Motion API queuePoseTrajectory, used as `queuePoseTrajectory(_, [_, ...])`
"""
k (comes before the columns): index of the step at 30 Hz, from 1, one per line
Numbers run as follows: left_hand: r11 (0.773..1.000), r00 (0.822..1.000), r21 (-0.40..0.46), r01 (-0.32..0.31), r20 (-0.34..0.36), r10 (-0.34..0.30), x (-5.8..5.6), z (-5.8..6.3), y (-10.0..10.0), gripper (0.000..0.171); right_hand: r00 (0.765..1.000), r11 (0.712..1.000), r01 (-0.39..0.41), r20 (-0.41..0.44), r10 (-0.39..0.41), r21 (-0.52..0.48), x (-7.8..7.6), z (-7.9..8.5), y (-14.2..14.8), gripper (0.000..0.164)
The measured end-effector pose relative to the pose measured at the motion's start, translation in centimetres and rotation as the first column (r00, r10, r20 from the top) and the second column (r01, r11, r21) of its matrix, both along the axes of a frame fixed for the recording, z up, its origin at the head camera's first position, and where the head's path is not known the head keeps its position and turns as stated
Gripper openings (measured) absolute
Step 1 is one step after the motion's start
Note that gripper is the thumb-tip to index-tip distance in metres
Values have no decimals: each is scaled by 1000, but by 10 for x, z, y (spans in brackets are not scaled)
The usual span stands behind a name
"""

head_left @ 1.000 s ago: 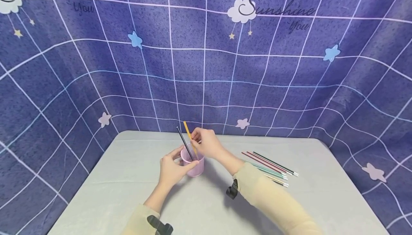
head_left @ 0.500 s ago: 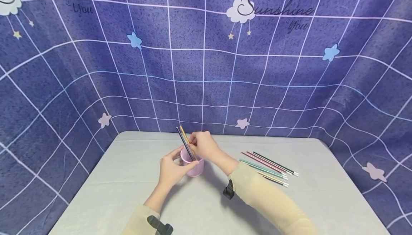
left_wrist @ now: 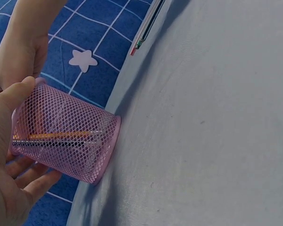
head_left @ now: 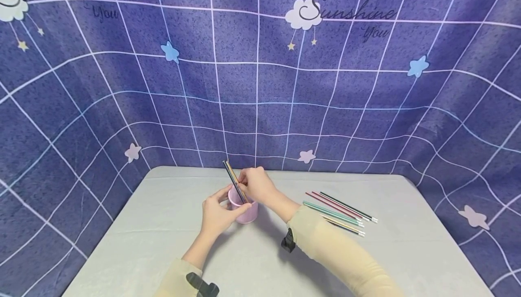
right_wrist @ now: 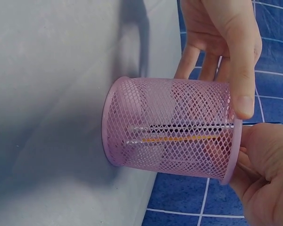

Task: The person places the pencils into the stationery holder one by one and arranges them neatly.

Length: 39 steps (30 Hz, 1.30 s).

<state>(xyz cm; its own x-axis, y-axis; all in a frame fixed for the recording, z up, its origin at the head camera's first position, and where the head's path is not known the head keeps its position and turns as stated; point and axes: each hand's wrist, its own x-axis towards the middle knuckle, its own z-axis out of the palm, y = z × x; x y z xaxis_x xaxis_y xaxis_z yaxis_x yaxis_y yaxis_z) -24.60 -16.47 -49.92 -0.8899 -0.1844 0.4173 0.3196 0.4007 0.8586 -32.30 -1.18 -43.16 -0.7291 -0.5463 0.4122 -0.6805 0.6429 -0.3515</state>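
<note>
While the left hand [head_left: 217,214] steadies the pink mesh cup [head_left: 247,216] near the centre of the frame, thumb on the near rim and fingers round the far wall, the right hand [head_left: 261,185] is at the cup's mouth from the right. Standing in the cup beside a dark pencil [head_left: 229,173], the yellow pencil [head_left: 233,173] lies just left of those right fingers, and everything seems to turn on that. Its long axis tilts toward the upper left, nearly parallel with its neighbour, its silvery end low inside the mesh and its other end well above the rim. The right thumb and fingers look pinched together on its shaft, though the fingertips are partly hidden, so I can't swear to how firmly. Over at the right of the frame, loose pencils [head_left: 333,214] lie on the pale table [head_left: 260,265], slanting from upper left to lower right; the right hand is the nearer one to them, with its sleeve [head_left: 338,252] beside the group, while the left is well apart.
</note>
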Motion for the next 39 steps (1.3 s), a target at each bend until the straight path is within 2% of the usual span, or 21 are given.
queuePoseTrajectory(7, [1000,1000,-13,-19,-1,19,0,-2,0,83,1000,1000,-6,4,6,-22,2,3,4,8])
queuePoseTrajectory(13, [999,999,-5,-40,-2,40,-2,-4,-1,80,1000,998,17,15,-16,-65,2,18,16,5])
queuePoseTrajectory(20, [999,999,27,-26,35,25,-1,-4,-1,81,999,995,36,-3,-36,-96,0,38,43,4])
queuePoseTrajectory(27, [1000,999,24,-19,39,18,-1,-1,1,82,998,996,56,-30,-58,-69,1,53,83,5])
queuePoseTrajectory(31, [999,999,27,-17,32,16,-2,-1,1,82,997,997,59,-50,-62,-50,0,52,107,5])
queuePoseTrajectory(35, [999,1000,30,-13,27,12,-2,-1,1,82,994,997,77,-78,-79,-27,2,44,133,5])
queuePoseTrajectory(39, [999,1000,32,-9,28,8,-2,-1,2,80,992,995,98,-78,-100,-18,11,33,159,7])
